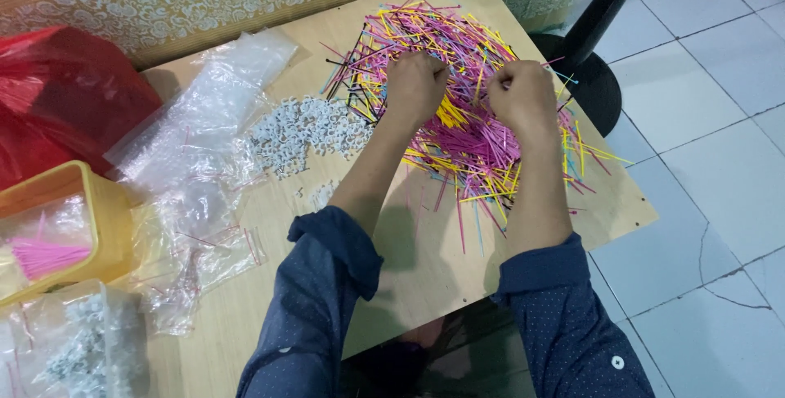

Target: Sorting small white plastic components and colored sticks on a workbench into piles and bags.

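A big heap of thin plastic sticks [466, 132], mostly pink with yellow, black and blue ones, covers the far right of a wooden board [409, 283]. My left hand [414, 87] rests on the heap with its fingers curled into the sticks. A little to its right, my right hand [523, 95] is also curled down into the pile. Whether either hand pinches a stick is hidden by the knuckles. A patch of small white plastic rings [307, 132] lies just left of the heap.
Crumpled clear plastic bags [200, 152] lie on the board's left side. A yellow basket [78, 230] holds a bundle of pink sticks. A red plastic bag [57, 91] sits at far left. A black stand with a red top [597, 30] is on the tiled floor.
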